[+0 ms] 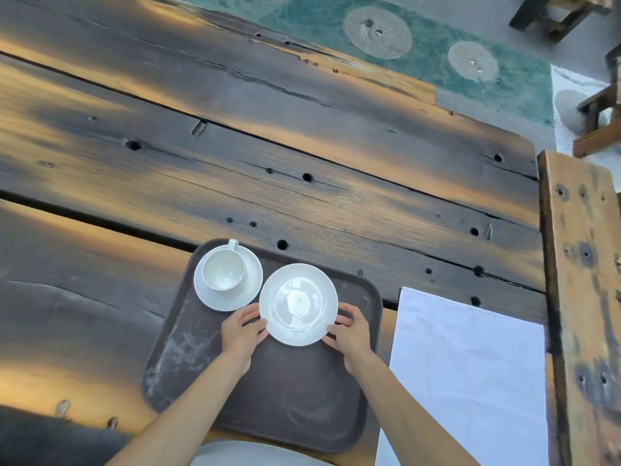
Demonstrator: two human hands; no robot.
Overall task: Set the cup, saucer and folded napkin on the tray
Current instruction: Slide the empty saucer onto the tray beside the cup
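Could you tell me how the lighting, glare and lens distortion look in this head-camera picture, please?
Head view: warm orange light streaks the dark wooden plank table, daylight bright at far right; glare spots shine on the empty white round saucer and inside the white ceramic cup; wide-angle bending curves the plank lines; the dark brown plastic tray shows pale smudges; focus is fairly sharp, edges softer.

The person's 2 forearms are bare, no sleeves, rings or watch, above pale grey clothing (255, 454) at the lap.

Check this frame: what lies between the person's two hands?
In the head view, the empty saucer lies between left hand and right hand, over the tray.
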